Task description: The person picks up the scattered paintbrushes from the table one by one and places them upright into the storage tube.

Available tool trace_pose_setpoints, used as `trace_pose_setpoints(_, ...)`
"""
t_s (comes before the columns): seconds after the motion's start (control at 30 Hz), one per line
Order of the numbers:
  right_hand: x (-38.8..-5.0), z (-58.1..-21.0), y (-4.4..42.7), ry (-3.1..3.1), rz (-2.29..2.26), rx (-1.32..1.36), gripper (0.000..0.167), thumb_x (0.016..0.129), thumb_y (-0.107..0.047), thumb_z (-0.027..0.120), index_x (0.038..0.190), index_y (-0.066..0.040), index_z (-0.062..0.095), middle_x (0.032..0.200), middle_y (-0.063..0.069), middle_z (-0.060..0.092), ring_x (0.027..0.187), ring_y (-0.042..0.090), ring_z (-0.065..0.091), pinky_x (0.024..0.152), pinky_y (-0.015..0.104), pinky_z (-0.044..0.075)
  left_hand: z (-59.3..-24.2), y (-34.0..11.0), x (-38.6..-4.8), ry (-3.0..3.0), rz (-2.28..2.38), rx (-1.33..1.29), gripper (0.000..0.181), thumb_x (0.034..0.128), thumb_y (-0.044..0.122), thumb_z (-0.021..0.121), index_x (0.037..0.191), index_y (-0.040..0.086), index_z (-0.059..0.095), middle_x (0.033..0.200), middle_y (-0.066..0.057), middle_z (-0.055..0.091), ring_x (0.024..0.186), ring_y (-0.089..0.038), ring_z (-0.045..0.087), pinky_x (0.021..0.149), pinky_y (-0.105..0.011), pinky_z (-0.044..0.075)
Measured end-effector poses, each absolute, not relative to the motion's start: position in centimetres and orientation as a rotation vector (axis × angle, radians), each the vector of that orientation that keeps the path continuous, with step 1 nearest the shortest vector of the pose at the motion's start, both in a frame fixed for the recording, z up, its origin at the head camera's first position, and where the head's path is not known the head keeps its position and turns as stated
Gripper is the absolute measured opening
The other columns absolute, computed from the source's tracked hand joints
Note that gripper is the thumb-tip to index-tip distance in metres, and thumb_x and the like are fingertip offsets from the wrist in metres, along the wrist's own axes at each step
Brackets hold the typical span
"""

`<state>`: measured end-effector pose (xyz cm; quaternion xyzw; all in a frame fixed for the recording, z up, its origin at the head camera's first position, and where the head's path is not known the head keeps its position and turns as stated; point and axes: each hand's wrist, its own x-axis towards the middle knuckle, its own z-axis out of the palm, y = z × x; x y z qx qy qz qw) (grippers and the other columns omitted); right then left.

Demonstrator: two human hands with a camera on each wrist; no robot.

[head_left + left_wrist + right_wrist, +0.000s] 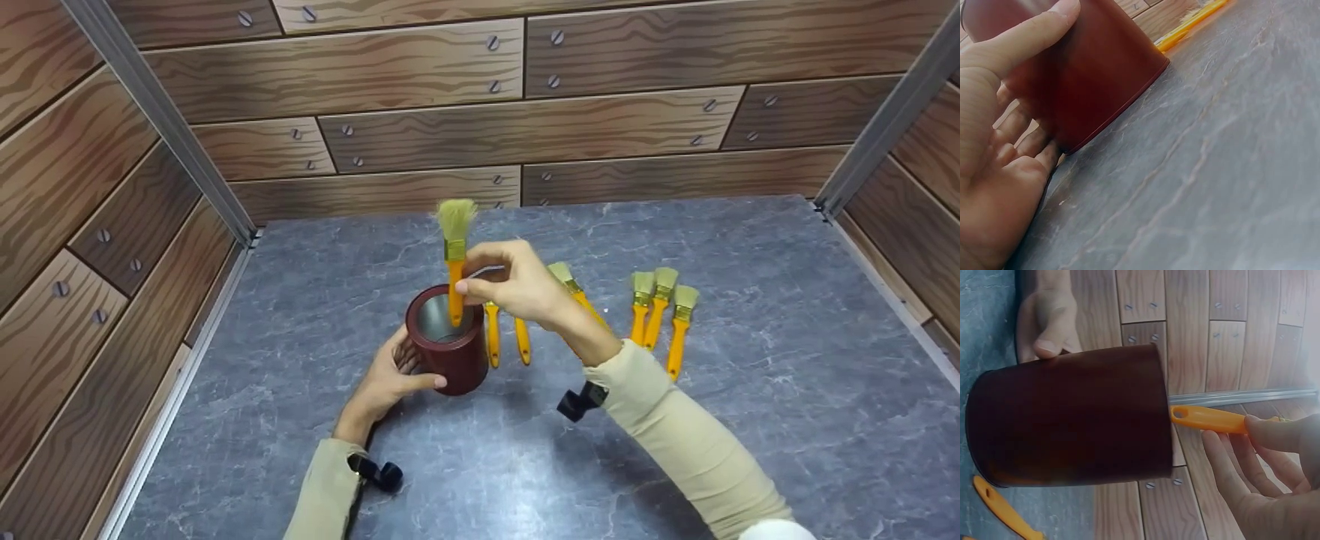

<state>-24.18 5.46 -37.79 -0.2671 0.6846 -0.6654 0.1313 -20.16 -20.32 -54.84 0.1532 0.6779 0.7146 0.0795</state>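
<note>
A dark red cylindrical cup [457, 367] with a grey inside stands on the table, its mouth facing up. My left hand [386, 379] holds it from the left, thumb across the front and fingers round the far side, as the left wrist view shows. My right hand [521, 285] pinches a paintbrush [455, 259] by its orange handle, bristles up. In the head view the handle's lower end overlaps the cup's mouth. From the right wrist view, the handle end [1202, 417] is at the rim, not visibly deep inside.
Two orange brush handles [493, 337] lie right of the cup, partly behind my right hand. Another brush [574, 285] lies behind my right wrist. Three more brushes [660, 307] lie farther right. Wood-patterned walls [420, 75] enclose the grey marbled table [262, 412].
</note>
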Motion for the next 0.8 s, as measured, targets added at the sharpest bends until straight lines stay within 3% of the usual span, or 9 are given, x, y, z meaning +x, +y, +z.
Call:
trace_pose_setpoints(0.37,-24.7,-38.9,5.5,2.048,-1.903,-0.784,0.023,0.097,0.003,0.074,0.120,0.006,0.074,0.115,0.020,0.075,0.101,0.030,0.079,0.090,0.041,0.068,-54.9,-20.2,-20.3,2.006,2.153,0.491,0.104,0.0811,0.002,0.093,0.167,0.022,0.037,0.161,-0.007,0.054,0.151,-0.022,0.049,0.127,-0.033,0.040)
trace_pose_setpoints(0.67,-24.7,-38.9,6.3,2.117,-1.882,-0.820,0.021,0.097,-0.002,0.076,0.118,0.001,0.076,0.116,0.025,0.075,0.106,0.039,0.077,0.091,0.040,0.067,-55.1,-20.2,-20.2,1.992,2.184,0.483,0.105,0.0782,-0.002,0.093,0.166,0.017,0.039,0.160,-0.009,0.055,0.149,-0.024,0.052,0.127,-0.035,0.041)
trace_pose_setpoints(0.8,-24.4,-38.6,7.3,2.241,-1.815,-0.851,0.019,0.098,-0.006,0.077,0.117,-0.003,0.078,0.115,0.017,0.077,0.105,0.033,0.077,0.090,0.034,0.066,-55.0,-20.3,-20.1,2.014,2.173,0.467,0.104,0.0781,0.000,0.094,0.165,0.018,0.040,0.160,-0.009,0.055,0.150,-0.022,0.050,0.127,-0.033,0.041)
